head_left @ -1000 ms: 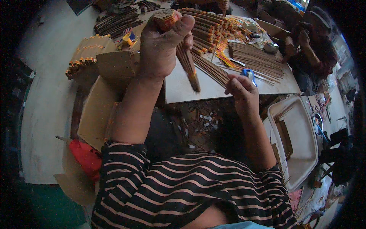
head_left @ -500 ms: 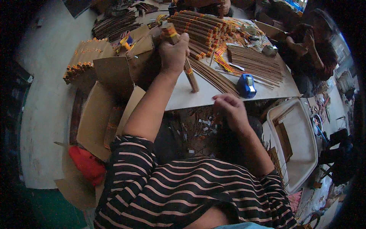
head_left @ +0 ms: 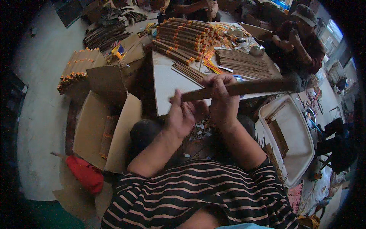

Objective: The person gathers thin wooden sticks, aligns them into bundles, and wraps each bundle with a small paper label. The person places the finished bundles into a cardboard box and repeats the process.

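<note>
A bundle of thin brown sticks (head_left: 259, 87), like incense sticks, lies nearly level in front of me, its far end blurred at the right. My right hand (head_left: 223, 97) is closed around it left of its middle. At its left end my left hand (head_left: 183, 114) has thumb and curled fingers about the tip. Just behind my right hand a blue tape dispenser (head_left: 238, 78) is mostly hidden. Loose brown sticks (head_left: 188, 72) lie on the white table (head_left: 164, 82) beyond my hands. Behind them rises a stack of bundles with red and yellow bands (head_left: 183, 36).
More loose sticks (head_left: 244, 63) spread across the table's right side. To my left stands an open cardboard box (head_left: 87, 129) with banded bundles inside; another banded pile (head_left: 82, 65) sits beyond it. A white tub (head_left: 301, 152) is at my right. Another person (head_left: 297, 45) sits at the far right.
My left hand has let go of the banded bundle, now out of it, and come back toward me. Both hands now hold a plain brown bundle. The view has shifted slightly.
</note>
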Demonstrator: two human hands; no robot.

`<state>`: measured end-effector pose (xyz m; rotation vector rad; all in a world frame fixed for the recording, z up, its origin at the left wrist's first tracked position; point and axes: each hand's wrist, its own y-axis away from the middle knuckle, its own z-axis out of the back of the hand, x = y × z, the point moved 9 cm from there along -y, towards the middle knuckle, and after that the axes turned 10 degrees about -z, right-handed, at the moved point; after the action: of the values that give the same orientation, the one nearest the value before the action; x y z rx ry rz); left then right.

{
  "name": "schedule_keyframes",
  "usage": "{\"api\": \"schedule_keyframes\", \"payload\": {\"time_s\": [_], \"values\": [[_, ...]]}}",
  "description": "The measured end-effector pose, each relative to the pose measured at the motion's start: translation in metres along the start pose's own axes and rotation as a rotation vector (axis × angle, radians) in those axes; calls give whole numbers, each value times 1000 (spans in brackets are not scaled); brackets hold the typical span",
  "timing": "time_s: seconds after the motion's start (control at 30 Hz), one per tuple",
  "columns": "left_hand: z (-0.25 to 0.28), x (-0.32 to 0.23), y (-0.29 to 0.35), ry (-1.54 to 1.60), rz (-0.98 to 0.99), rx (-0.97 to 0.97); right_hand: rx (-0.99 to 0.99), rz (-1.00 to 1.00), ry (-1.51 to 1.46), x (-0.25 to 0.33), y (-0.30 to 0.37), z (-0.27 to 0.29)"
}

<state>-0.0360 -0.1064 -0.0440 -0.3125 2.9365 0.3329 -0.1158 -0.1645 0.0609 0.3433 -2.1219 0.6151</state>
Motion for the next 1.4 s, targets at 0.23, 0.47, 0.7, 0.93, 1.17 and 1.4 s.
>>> {"api": "schedule_keyframes", "payload": {"time_s": [0.23,0.47,0.7,0.93,1.17,1.4], "values": [[-70,-70,32,-981,-664,356,103,-346,563,-27,-2,0],[-122,-84,22,-879,-744,368,268,-517,760,-84,35,-16],[-108,-100,3,-615,-613,332,348,-727,692,-93,50,-32],[-105,-109,3,-758,-816,191,340,-506,813,-107,37,-14],[-126,-74,10,-600,-479,471,460,-759,528,-73,44,-53],[-128,-86,11,-699,-609,484,283,-452,754,-68,28,-46]]}}
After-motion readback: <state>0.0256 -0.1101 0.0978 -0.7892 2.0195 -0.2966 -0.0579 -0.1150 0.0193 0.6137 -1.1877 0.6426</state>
